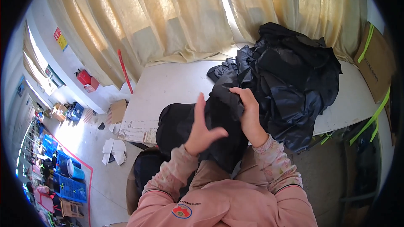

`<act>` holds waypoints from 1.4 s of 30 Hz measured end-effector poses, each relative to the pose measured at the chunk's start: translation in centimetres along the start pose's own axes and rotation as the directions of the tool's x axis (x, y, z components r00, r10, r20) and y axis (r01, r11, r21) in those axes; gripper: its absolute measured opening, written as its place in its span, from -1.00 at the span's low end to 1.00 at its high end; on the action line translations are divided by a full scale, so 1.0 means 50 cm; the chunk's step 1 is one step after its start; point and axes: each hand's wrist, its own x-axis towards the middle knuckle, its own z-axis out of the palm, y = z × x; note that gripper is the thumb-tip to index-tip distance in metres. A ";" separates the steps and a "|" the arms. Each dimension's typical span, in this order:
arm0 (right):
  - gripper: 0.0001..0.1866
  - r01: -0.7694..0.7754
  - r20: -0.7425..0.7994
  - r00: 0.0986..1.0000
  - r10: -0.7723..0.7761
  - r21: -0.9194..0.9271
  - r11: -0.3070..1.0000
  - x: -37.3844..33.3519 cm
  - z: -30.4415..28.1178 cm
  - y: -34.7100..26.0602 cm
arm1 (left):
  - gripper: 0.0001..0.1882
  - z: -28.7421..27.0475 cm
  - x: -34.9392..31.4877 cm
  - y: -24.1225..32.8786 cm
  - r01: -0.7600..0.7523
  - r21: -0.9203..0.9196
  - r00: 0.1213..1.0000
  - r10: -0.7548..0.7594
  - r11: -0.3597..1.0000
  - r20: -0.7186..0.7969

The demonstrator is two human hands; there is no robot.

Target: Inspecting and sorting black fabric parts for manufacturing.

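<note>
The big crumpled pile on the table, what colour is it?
The crumpled pile is black, best seen in the head view.

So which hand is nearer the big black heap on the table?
Right. The right hand is close beside the black heap's left edge; the left hand is farther left.

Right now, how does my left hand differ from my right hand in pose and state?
The left hand is open, its thumb spread wide, while the right hand curls against the black fabric. The left hand grips nothing visible; the right hand appears to hold the fabric. Both are bare, coming out of patterned sleeves.
</note>
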 end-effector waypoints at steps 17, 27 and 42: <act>-0.48 -0.162 0.633 0.725 0.273 -0.228 0.960 -0.039 -0.107 -0.002 | -0.66 -0.114 0.004 -0.106 0.460 -0.694 0.809 -0.583 0.554 0.071; -0.60 0.396 0.484 0.861 -0.154 -0.451 0.800 0.032 -0.072 0.115 | -0.20 -0.053 -0.042 -0.046 0.606 -0.574 0.663 0.049 0.551 0.747; -0.64 -0.028 0.346 0.938 0.032 -0.017 0.999 0.007 -0.054 -0.085 | -0.48 -0.032 0.047 0.008 0.472 -0.717 0.842 -0.504 0.513 0.193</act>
